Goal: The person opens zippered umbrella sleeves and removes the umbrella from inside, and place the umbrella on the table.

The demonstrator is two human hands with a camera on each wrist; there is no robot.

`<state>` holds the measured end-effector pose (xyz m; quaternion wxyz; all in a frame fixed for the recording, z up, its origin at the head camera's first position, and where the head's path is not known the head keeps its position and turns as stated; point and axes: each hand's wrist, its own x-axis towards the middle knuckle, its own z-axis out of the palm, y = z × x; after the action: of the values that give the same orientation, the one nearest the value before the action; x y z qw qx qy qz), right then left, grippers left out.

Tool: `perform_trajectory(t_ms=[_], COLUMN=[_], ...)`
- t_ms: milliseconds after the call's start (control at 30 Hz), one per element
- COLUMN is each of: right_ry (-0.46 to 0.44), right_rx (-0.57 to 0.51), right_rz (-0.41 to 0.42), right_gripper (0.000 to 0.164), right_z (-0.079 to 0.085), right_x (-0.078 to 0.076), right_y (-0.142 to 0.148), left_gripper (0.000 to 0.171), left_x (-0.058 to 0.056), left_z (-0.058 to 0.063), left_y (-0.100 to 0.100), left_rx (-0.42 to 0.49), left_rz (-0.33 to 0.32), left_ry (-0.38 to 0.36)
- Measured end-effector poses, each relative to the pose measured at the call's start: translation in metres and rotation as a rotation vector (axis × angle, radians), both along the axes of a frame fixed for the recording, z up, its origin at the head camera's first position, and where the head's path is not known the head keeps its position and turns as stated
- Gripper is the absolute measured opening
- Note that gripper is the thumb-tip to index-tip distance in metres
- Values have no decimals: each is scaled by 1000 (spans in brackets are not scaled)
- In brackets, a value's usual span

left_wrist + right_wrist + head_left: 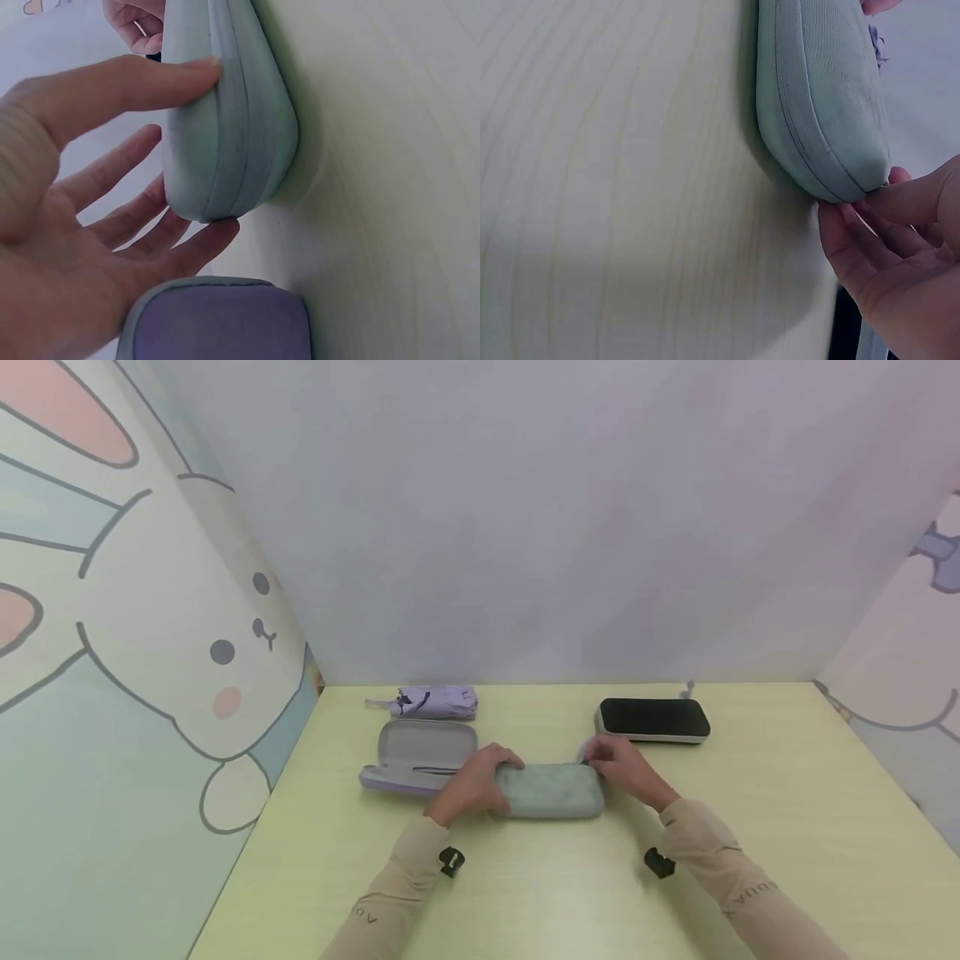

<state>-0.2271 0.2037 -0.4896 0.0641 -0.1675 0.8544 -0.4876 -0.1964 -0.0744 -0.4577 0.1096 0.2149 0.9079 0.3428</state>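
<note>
A pale green soft zip case, like a pencil case [553, 792], lies lengthwise on the table between both hands. At its left end my left hand [474, 783] holds it, thumb on the near side and fingers round the end and far side. In the left wrist view the thumb lies across the case's seam strip [234, 127]. My right hand [622, 768] pinches at the far right corner, where a small light tab [582, 750] that looks like a zipper pull sticks up. The right wrist view shows thumb and fingertips against the corner, hiding what they pinch.
An open purple case [427, 747] with a grey inside stands left of my left hand. Behind it lies a folded lilac umbrella [435, 702]. A white-sided box with a black top [654, 718] sits beyond my right hand. Walls bound the table's back and sides.
</note>
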Motion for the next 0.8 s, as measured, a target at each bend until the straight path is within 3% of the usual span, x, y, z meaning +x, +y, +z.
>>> perform_trajectory(t_ms=[167, 400, 800], right_ry=[39, 194, 245], right_rx=[65, 172, 211], right_rz=[-3, 51, 32], right_gripper=[13, 19, 22], right_z=[0, -2, -7], right_x=[-2, -5, -6], right_y=[3, 2, 5], left_gripper=[65, 64, 65], left_x=[1, 2, 1], left_z=[2, 2, 1], left_y=[3, 2, 6], left_rx=[-1, 2, -32], left_rz=[-7, -1, 3], left_ry=[6, 1, 35])
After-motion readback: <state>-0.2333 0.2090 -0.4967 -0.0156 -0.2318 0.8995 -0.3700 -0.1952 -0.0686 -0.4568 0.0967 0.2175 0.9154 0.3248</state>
